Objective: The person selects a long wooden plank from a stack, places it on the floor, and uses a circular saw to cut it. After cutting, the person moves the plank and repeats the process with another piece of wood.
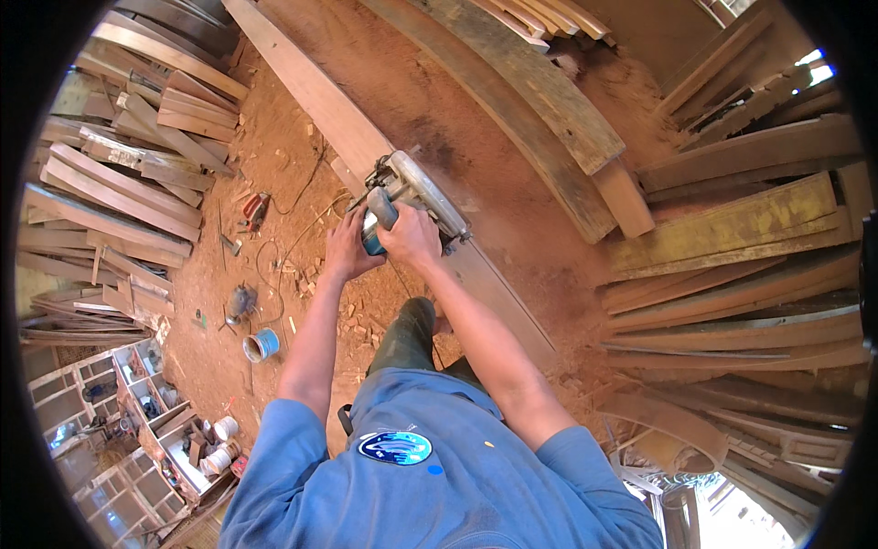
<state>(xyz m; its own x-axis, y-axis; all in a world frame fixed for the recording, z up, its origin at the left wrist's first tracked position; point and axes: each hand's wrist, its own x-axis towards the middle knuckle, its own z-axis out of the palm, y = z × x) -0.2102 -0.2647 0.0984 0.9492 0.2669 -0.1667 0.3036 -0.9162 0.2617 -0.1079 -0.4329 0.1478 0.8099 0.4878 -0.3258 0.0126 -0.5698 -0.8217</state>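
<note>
A power planer (430,197) with a silver housing, a dark handle and a teal body rests across a long pale wooden plank (320,96) that runs diagonally from upper left toward lower right. My right hand (412,238) is wrapped round the planer's handle. My left hand (349,245) grips the planer's left side, just left of my right hand. The planer hides part of the plank beneath it.
Curved timber boards (512,110) lie right of the plank. Stacked wood (128,192) lines the left, more (732,302) the right. A blue bucket (261,344), a red-handled tool (254,210), cords and wood chips lie on the dirt floor (229,293). Divided wooden shelving (128,430) is lower left.
</note>
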